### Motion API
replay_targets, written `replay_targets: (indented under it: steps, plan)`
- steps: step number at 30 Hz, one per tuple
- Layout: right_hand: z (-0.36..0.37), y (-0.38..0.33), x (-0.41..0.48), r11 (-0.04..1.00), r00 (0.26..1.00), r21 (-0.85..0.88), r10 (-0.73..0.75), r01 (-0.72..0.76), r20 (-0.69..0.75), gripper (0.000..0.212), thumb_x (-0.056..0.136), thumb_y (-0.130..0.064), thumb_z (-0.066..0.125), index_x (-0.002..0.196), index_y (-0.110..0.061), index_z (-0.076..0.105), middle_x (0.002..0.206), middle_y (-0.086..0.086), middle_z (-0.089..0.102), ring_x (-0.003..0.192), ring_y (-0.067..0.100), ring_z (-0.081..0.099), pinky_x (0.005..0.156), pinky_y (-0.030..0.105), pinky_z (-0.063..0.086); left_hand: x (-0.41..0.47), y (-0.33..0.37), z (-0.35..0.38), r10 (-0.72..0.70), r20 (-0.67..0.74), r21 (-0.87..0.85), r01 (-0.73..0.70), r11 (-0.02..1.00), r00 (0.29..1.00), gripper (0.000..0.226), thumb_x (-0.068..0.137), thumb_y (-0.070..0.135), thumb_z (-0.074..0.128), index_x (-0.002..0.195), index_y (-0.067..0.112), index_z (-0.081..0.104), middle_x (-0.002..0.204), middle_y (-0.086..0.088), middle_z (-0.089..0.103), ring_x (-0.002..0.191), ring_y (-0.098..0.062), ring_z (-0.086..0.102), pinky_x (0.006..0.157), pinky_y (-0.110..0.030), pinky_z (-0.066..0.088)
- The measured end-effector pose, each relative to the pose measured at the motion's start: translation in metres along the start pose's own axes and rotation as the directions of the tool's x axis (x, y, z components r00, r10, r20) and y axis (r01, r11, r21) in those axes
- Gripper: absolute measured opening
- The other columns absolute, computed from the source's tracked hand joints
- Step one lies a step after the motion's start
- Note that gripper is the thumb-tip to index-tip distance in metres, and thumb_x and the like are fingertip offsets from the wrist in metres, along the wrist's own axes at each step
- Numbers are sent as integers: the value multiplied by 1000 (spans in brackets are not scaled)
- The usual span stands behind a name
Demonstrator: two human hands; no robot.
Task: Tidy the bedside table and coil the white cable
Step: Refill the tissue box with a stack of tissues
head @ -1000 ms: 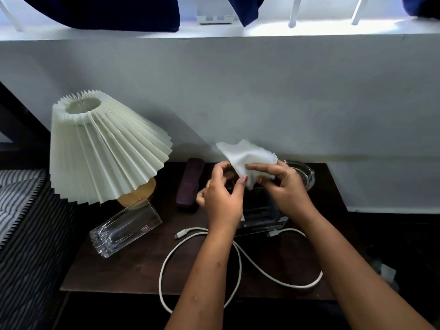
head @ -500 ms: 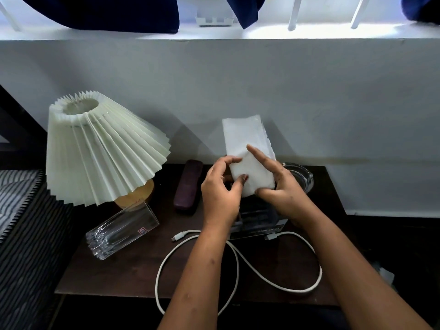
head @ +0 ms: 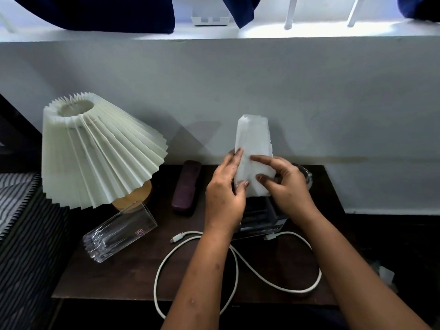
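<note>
Holding one white tissue (head: pixel 253 148), two hands (head: pixel 225 198) above one cable (head: pixel 238 265).

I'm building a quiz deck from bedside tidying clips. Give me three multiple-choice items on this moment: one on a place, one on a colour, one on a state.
1. Where does the drinking glass lie?
A. In front of the lamp, at the table's left
B. On the windowsill
C. On the dark box

2. What colour is the cable on the table?
A. Black
B. White
C. Red

3. In what state is the tissue?
A. Crumpled flat on the table
B. Held up by both hands
C. Stuffed inside the glass

Answers:
1 A: the glass lies on its side just below the lampshade.
2 B: its loops show white against the dark wood, uncoiled.
3 B: the left hand and right hand pinch its lower part, and it stands tall above them.
</note>
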State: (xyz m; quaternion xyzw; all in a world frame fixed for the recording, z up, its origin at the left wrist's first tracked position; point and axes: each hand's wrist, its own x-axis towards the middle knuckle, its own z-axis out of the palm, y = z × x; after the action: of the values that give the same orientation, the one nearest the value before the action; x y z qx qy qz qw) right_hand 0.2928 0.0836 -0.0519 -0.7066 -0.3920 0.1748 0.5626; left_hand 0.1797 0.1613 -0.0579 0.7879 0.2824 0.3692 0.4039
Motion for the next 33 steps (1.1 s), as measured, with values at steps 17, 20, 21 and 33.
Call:
replay_targets:
  steps: [17, 20, 21, 33]
  plan:
    - [17, -2, -8, 973, 951, -221, -128, 66, -281, 74, 75, 3, 67, 134, -32, 39, 75, -22, 58, 76, -15, 59, 73, -1, 42, -5, -1, 4, 54, -29, 202, -47, 978, 998, 95, 80, -6, 56, 139, 45, 2, 151, 2, 32, 131, -15, 38, 101, -22, 32]
    - [21, -2, -8, 972, 952, -223, -134, 73, -274, 68, 75, 1, 69, 132, -28, 44, 75, -22, 58, 74, -16, 59, 72, -4, 39, -7, 0, 5, 58, -43, 193, -49, 980, 997, 92, 80, -7, 56, 141, 43, 9, 147, -3, 35, 122, -22, 48, 97, -33, 45]
    - [21, -2, -8, 971, 954, -227, -131, 69, -269, 66, 75, 1, 69, 131, -26, 45, 75, -20, 59, 72, -13, 59, 72, -4, 39, -7, 0, 5, 57, -49, 179, -47, 983, 997, 89, 80, -8, 56, 142, 42, 18, 143, -3, 39, 114, -24, 53, 92, -35, 49]
    - [11, 4, -7, 957, 991, -289, -47, 10, -122, 65, 76, 10, 61, 130, -24, 47, 79, -21, 56, 74, -13, 58, 71, -6, 38, -8, -8, 5, 28, -11, 239, -25, 971, 1000, 66, 82, -2, 58, 132, 35, 38, 100, 3, 57, 81, -7, 50, 71, -20, 45]
